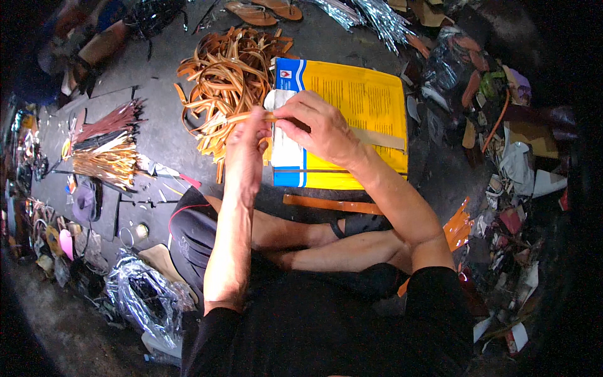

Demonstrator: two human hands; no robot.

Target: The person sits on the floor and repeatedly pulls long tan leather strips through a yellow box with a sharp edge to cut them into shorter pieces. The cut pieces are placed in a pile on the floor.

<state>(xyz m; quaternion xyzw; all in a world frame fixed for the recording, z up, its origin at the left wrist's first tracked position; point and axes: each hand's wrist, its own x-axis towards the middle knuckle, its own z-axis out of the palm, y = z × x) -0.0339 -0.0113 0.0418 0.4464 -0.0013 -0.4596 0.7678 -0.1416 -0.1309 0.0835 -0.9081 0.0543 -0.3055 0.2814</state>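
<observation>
Both my hands meet over the left edge of a flat yellow, blue and white printed panel. My right hand pinches the end of a narrow tan strip between thumb and fingers. Closed around the same strip is my left hand, held upright just to the left. Beyond it, a tangled heap of tan and brown strips lies on the dark floor, touching the panel's left side. A beige flat strip rests on the panel, near my right wrist.
An orange-brown strip lies between the panel and my crossed legs. Bundles of maroon strips and gold strips lie at left. Sandals and silvery strips are at the far side. Scraps and clear plastic surround me.
</observation>
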